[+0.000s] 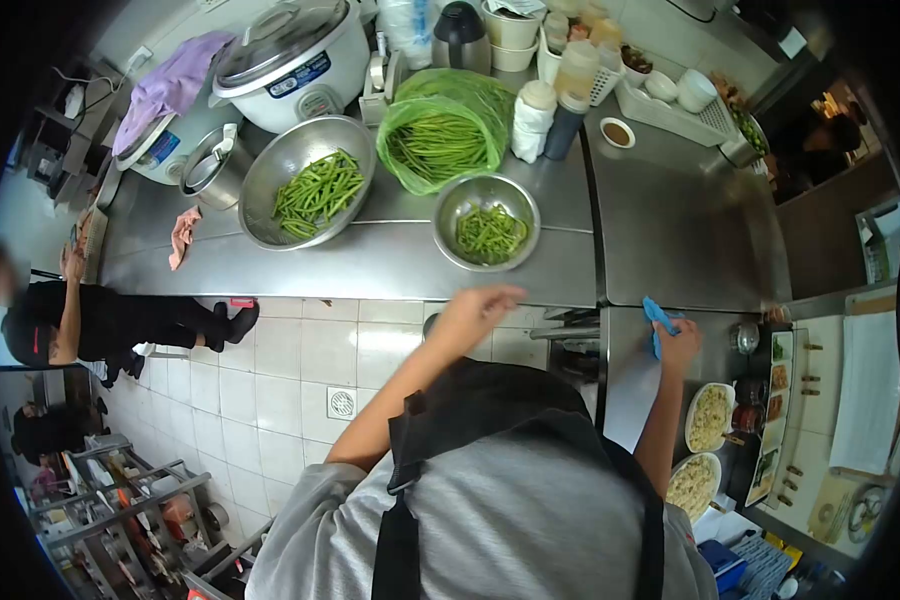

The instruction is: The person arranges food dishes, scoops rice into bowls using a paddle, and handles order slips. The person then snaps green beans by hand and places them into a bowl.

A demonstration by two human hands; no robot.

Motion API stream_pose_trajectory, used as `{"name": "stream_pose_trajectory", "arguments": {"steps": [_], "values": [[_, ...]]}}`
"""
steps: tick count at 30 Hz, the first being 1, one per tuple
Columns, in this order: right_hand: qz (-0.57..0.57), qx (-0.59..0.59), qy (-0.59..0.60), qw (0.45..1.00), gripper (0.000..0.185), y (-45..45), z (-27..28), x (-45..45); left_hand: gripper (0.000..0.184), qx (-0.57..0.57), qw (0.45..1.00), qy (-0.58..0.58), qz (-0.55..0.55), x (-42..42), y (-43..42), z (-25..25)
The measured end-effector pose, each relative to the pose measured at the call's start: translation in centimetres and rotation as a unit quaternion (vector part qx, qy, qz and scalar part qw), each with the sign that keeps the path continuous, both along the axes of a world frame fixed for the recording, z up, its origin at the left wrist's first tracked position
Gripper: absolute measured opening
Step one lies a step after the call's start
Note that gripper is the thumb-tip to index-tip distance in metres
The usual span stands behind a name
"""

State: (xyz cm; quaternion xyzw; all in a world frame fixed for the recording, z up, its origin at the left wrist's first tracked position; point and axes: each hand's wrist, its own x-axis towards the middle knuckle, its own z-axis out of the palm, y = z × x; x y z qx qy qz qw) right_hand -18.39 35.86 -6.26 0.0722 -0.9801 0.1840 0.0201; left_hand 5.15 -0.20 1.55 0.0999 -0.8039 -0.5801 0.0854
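Loosely curled, my left hand (480, 317) hangs near a round steel bowl (449, 215) of green beans (490, 236), likely placed for reach. My right hand (679, 346) pinches crumpled blue cloth (657, 315).

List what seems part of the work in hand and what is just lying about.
Seem part of the work:
blue cloth, in the right hand
small metal bowl of green beans, near the left hand
large metal bowl
green plastic bag

Apparently just lying about:
pink cloth
purple cloth
rice cooker

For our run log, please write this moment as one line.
left hand: apparently empty, near small round steel bowl of cut green beans; right hand: holding crumpled blue cloth; beyond: green plastic bag of long beans
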Motion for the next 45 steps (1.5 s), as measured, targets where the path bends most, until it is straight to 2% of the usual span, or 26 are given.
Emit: {"name": "stream_pose_trajectory", "arguments": {"steps": [1,3,5,6,10,12,13,15,17,18,19,21,24,27,30,33,36,39,42,43,44,45], "values": [[-0.019,0.007,0.020,1.000,0.043,-1.0,1.0,-0.1,0.033,0.019,0.999,-0.004,0.044,-0.3,-2.5,-0.4],[-0.054,0.016,0.061,0.997,0.048,-4.9,4.0,0.5,0.031,-0.059,0.991,-0.030,0.117,-0.9,-7.4,3.6],[0.012,-0.068,0.124,0.990,0.049,-10.1,7.2,1.1,0.022,-0.211,0.961,0.013,0.176,-3.0,-12.0,4.8],[0.042,-0.107,0.156,0.981,0.050,-12.7,8.4,1.4,0.020,-0.264,0.947,0.034,0.179,-4.5,-14.0,4.8],[0.186,-0.178,0.061,0.964,0.053,-22.4,10.3,3.4,0.016,-0.495,0.859,0.070,0.108,-11.8,-20.8,0.0],[0.222,-0.171,0.045,0.959,0.055,-26.3,10.2,4.9,0.017,-0.603,0.793,0.025,0.077,-14.1,-22.3,-1.7],[0.201,-0.205,0.003,0.958,0.057,-27.4,9.7,5.8,0.017,-0.651,0.757,0.000,0.059,-14.7,-22.5,-2.6],[0.157,-0.275,-0.079,0.945,0.060,-29.1,7.8,6.9,0.019,-0.648,0.759,-0.051,0.037,-15.2,-22.6,-3.0],[0.174,-0.309,-0.109,0.929,0.064,-30.2,5.5,7.6,0.023,-0.627,0.774,-0.082,0.029,-15.6,-22.6,-3.2],[0.183,-0.324,-0.125,0.920,0.067,-30.4,4.9,7.9,0.023,-0.637,0.769,-0.055,0.014,-15.4,-23.1,-3.1],[0.180,-0.295,-0.088,0.934,0.068,-30.2,4.4,7.9,0.022,-0.635,0.771,-0.050,0.005,-15.2,-23.5,-3.2],[0.180,-0.236,-0.016,0.955,0.071,-31.4,7.0,8.0,0.021,-0.632,0.774,-0.045,-0.006,-14.6,-24.3,-1.5],[0.169,-0.229,-0.009,0.959,0.063,-32.8,10.4,6.6,0.018,-0.614,0.788,-0.048,-0.012,-14.3,-25.4,-0.7],[0.236,-0.198,0.018,0.951,0.051,-34.6,11.9,5.1,0.018,-0.590,0.806,-0.035,-0.015,-14.1,-26.1,0.7],[0.307,-0.217,0.019,0.926,0.040,-37.5,12.8,4.7,0.018,-0.545,0.839,0.012,0.002,-13.3,-26.6,2.6],[0.343,-0.231,-0.021,0.910,0.038,-40.0,13.4,4.5,0.018,-0.500,0.865,0.045,0.010,-12.8,-27.0,3.7],[0.357,-0.271,0.022,0.894,0.037,-42.1,13.4,4.1,0.018,-0.483,0.874,0.051,0.007,-12.2,-26.6,5.1],[0.396,-0.251,0.041,0.882,0.039,-43.5,12.4,2.6,0.018,-0.478,0.876,0.066,-0.004,-12.3,-25.9,6.1],[0.420,-0.203,0.098,0.879,0.023,-44.8,10.8,1.3,0.019,-0.475,0.876,0.078,-0.007,-12.2,-25.6,6.2],[0.412,-0.209,0.137,0.876,0.010,-45.6,9.7,0.8,0.020,-0.477,0.876,0.073,0.003,-12.5,-25.7,5.8],[0.429,-0.247,0.172,0.852,0.009,-45.9,9.4,0.7,0.021,-0.476,0.876,0.079,0.008,-12.8,-25.9,5.0],[0.401,-0.191,0.158,0.882,0.010,-46.2,9.6,1.2,0.030,-0.479,0.873,0.091,0.002,-13.2,-26.6,3.4]]}}
